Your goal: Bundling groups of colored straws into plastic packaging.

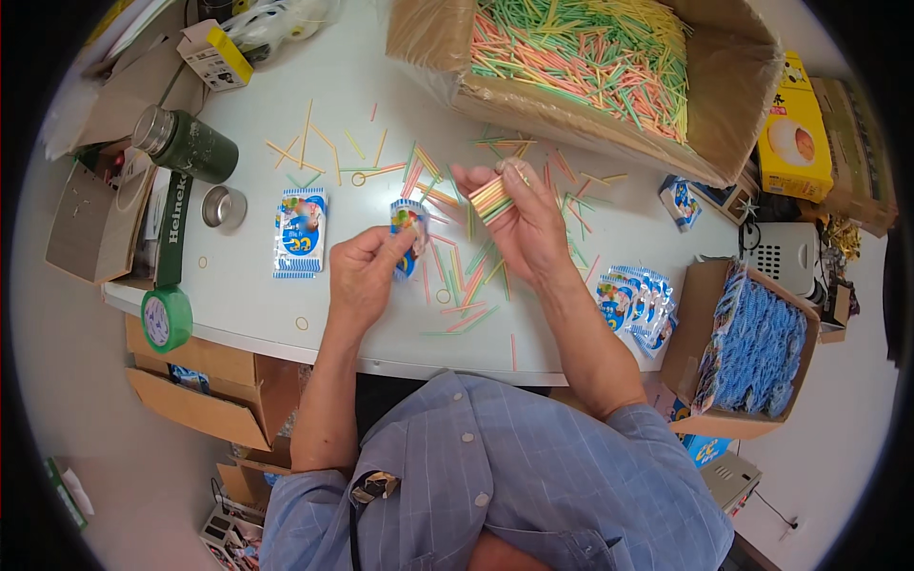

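Observation:
My left hand (365,271) is closed on a small blue and white printed packet (406,225), held upright above the table. Close to its right, my right hand (526,224) grips a bundle of thin coloured sticks (493,202), yellow, pink and green, with their ends toward the packet. Loose sticks (466,276) lie scattered on the white tabletop under and around both hands. Left of my left hand rests a stack of flat packets (301,233). A fanned pile of similar packets (636,303) lies beyond my right forearm.
A large carton (609,119) full of sticks stands at the back. Right: a box of blue packets (757,343), a yellow box (793,133). Left: a dark green flask (190,143), a metal cup (224,206), green tape (167,319) at the table edge. Rubber bands (302,324) lie about.

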The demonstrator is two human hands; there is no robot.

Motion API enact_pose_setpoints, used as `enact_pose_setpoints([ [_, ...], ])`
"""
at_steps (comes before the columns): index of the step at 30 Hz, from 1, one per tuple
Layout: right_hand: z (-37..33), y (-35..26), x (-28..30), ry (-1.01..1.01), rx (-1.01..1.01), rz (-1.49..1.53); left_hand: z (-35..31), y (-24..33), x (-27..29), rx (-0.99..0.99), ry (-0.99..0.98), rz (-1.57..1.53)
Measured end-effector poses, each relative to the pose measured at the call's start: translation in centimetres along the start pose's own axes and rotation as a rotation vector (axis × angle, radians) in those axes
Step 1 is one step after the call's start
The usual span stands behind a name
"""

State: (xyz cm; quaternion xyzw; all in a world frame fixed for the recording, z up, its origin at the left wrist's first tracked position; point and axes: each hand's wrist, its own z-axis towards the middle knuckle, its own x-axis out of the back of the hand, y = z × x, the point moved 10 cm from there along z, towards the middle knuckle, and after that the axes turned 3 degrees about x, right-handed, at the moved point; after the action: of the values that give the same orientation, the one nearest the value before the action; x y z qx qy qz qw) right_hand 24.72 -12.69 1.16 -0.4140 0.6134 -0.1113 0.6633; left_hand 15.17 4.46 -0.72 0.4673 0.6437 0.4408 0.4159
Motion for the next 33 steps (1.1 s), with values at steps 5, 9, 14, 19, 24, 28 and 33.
enact_pose_setpoints([
  [5,-0.5,-0.9,-3.5,-0.131,0.062,0.121,-1.2,0.3,-1.8,-0.008,-0.059,-0.048],
  [9,-0.4,-1.2,-4.7,-0.162,0.099,0.106,-1.9,-0.2,-1.9,0.046,-0.017,-0.105],
  [14,-0.5,-1.0,-4.5,-0.148,0.105,0.104,-2.2,-0.5,-1.6,0.036,-0.061,-0.077],
  [19,-0.7,-1.6,-5.0,-0.168,0.128,0.111,-2.4,-0.4,-2.5,0.036,-0.140,-0.104],
  [24,-0.8,-1.8,-5.8,-0.172,0.150,0.106,-2.9,0.2,-3.5,0.016,-0.203,-0.033],
  [28,-1.2,-1.3,-6.4,-0.158,0.135,0.053,-3.0,0.3,-4.0,0.030,-0.243,-0.005],
  [33,-1.8,0.2,-5.7,-0.105,0.078,-0.019,-2.9,0.3,-4.0,0.034,-0.233,-0.056],
])
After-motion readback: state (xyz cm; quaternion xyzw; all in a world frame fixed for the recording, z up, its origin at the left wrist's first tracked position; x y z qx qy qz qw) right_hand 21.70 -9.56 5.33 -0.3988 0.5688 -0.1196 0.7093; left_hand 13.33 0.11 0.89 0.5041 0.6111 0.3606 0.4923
